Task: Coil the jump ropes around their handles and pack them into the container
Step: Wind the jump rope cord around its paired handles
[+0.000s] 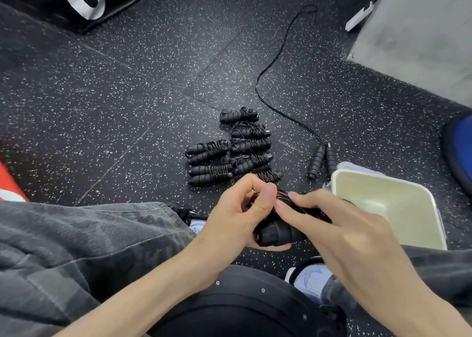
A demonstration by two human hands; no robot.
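I hold a black jump rope with its two handles together over my lap. My left hand grips the handles from below and pinches the cord near the top with thumb and forefinger. My right hand lies over the wound cord, fingers curled on it. Several coiled jump ropes lie in a cluster on the floor ahead. One uncoiled jump rope lies to the right of them, its cord trailing away. A pale green container with a white rim stands at the right.
Black speckled rubber floor all around. A black box with white lettering sits at far left. A grey wall and a white power strip are at far right. A blue object is at the right edge, my knees below.
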